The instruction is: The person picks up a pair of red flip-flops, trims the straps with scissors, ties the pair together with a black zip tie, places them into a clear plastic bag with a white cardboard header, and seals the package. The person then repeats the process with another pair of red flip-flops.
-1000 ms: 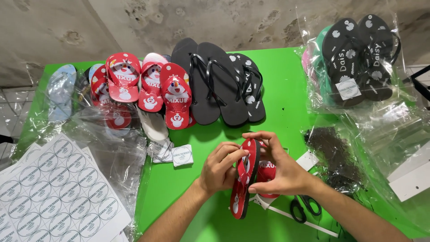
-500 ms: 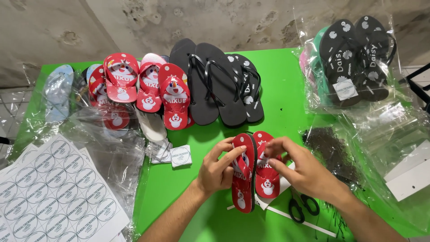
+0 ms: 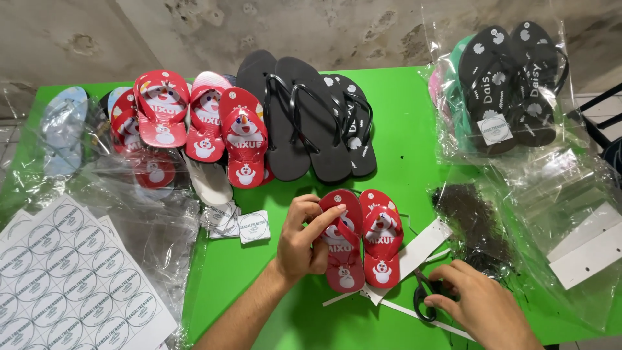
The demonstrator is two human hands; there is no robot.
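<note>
Left hand (image 3: 303, 243) pinching the red flip-flop pair (image 3: 359, 236) near centre of the green table (image 3: 402, 129). Right hand (image 3: 476, 304) curled on black scissors (image 3: 429, 295), blades hidden. Far right, clear bag (image 3: 512, 91) holding black flip-flops, partly blurred by plastic.

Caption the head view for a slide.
Left hand holds a pair of small red flip-flops on a green table; right hand touches black scissors.

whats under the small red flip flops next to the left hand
A white card strip pokes out from under the small red flip flops, which lie on the green table. How far it runs beneath is hidden.
</note>
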